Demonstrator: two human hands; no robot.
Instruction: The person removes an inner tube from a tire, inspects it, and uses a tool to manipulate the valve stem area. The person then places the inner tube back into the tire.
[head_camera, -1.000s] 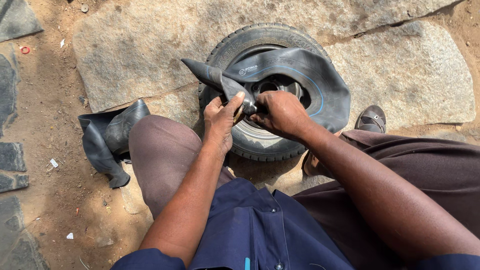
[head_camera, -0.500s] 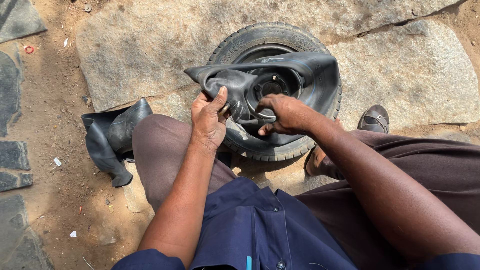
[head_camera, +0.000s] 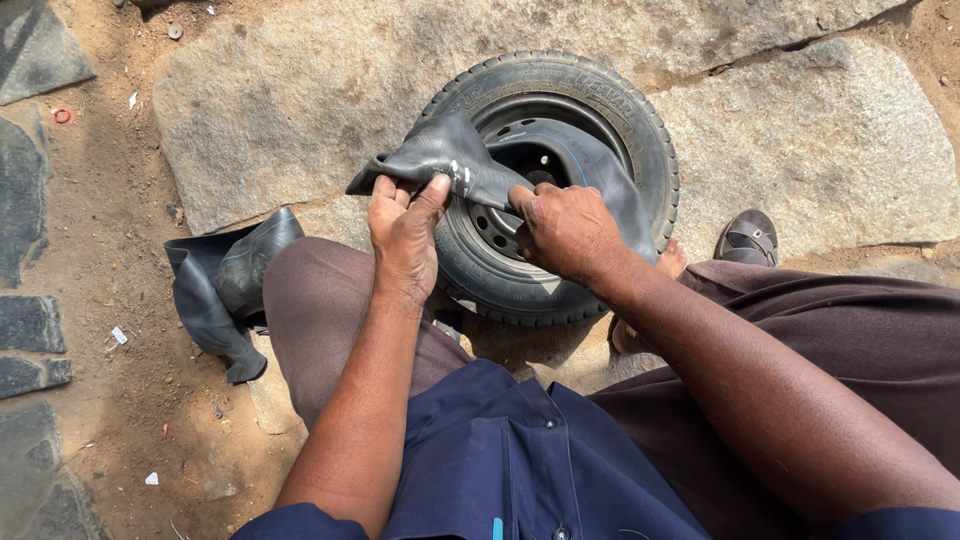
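Note:
A small black tyre on a dark wheel rim lies flat on a stone slab in front of me. A limp black inner tube is draped over its hub. My left hand pinches a fold of the tube at the tyre's left side, next to a small metal valve. My right hand presses on the tube over the wheel's centre, fingers closed on the rubber. Both forearms reach out from dark blue sleeves.
A second crumpled black inner tube lies on the dirt beside my left knee. Large grey stone slabs surround the tyre. A sandalled foot rests at the right of the tyre. Darker stones edge the left side.
The tube has been pulled left and flattened over the hub. My left hand moved from the hub to the tyre's left edge; my right hand shifted onto the centre.

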